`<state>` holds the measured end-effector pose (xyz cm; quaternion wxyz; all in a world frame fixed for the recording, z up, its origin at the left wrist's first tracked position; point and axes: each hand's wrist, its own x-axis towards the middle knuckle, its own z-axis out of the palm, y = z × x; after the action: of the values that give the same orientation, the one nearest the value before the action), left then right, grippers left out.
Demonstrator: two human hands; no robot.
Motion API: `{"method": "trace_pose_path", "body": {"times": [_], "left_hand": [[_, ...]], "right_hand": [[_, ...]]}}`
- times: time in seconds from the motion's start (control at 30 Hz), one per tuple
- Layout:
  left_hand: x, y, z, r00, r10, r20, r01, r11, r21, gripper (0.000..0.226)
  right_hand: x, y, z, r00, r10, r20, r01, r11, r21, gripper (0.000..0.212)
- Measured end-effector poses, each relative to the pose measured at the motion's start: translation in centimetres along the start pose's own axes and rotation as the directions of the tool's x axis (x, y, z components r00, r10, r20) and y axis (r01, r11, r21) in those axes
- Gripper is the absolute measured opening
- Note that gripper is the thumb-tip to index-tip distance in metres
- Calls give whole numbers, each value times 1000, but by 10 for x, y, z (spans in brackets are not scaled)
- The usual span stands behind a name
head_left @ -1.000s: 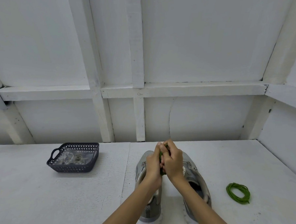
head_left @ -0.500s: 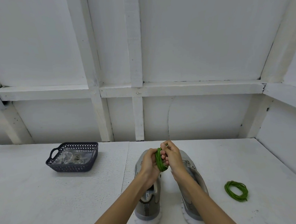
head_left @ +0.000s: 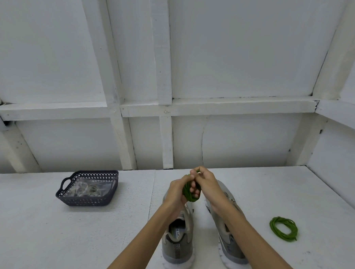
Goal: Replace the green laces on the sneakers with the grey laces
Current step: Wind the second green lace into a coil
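Note:
Two grey sneakers stand side by side on the white table, heels toward me: the left sneaker (head_left: 178, 245) and the right sneaker (head_left: 230, 248). Above their toes both hands hold a bundled green lace (head_left: 189, 192). My left hand (head_left: 176, 191) grips the bundle from the left. My right hand (head_left: 206, 184) pinches the lace's end at the top, fingers curled round the coil. A second green lace (head_left: 283, 228) lies coiled on the table to the right of the sneakers.
A dark perforated basket (head_left: 88, 200) at the back left holds clear plastic bags with greyish contents. White wall panels and beams rise behind the table, and a side wall closes the right.
The hands have turned the green lace bundle between them; my right hand's fingers have moved to the top of the coil. The view has shifted slightly.

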<state>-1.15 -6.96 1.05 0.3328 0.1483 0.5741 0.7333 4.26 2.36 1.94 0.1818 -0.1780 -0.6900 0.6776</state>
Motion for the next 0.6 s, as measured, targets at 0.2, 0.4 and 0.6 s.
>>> {"method": "trace_pose_path", "body": {"times": [0.2, 0.4, 0.6], "left_hand": [[-1, 1, 4, 994, -2, -107, 3, 1000, 8, 37], [-1, -2, 6, 991, 46, -123, -47, 999, -7, 36], [1, 2, -5, 998, -2, 60, 5, 999, -47, 39]], "right_hand": [[1, 6, 13, 999, -18, -48, 15, 998, -66, 22], [2, 12, 16, 989, -80, -126, 74, 996, -58, 22], [0, 10, 10, 992, 28, -125, -7, 986, 165, 22]]}}
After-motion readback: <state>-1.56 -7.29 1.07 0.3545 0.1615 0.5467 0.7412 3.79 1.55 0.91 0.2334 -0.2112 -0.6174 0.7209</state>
